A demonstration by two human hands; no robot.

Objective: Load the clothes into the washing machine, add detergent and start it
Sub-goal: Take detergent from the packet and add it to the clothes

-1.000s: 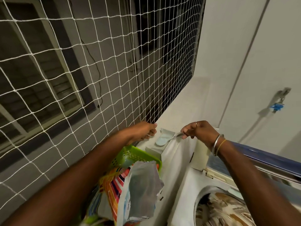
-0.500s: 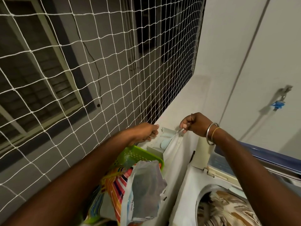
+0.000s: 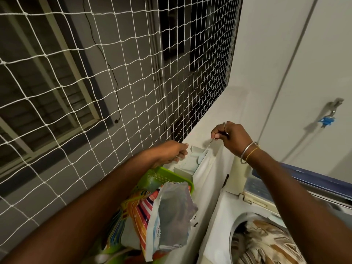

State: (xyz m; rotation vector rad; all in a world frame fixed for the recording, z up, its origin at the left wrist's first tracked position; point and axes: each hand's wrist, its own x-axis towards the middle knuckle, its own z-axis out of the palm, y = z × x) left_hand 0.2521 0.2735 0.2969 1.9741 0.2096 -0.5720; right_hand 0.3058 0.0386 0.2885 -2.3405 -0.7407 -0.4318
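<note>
silver bangle (image 3: 247, 151), thin gold bangle (image 3: 251, 153) on R wrist, ring (image 3: 224, 124) on R hand (image 3: 234, 139)

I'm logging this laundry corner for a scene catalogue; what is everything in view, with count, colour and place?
white rope net: one, white, across the window, left.
metal tap: one, silver with blue fitting, right wall.
white top-loading washing machine: one, white, lower right.
brown patterned clothes: one heap, brown and cream, inside the machine.
green perforated plastic basket: one, green, under the left forearm.
striped colourful packet: one, orange-striped, in the basket.
translucent plastic bag: one, greyish, against the packet.
small white open box: one, white, on the ledge.
thin metal spoon: one, silver, bowl in the box.
left hand: one, holds the box's edge.
right hand: one, pinches the spoon's handle; two bangles.
</note>
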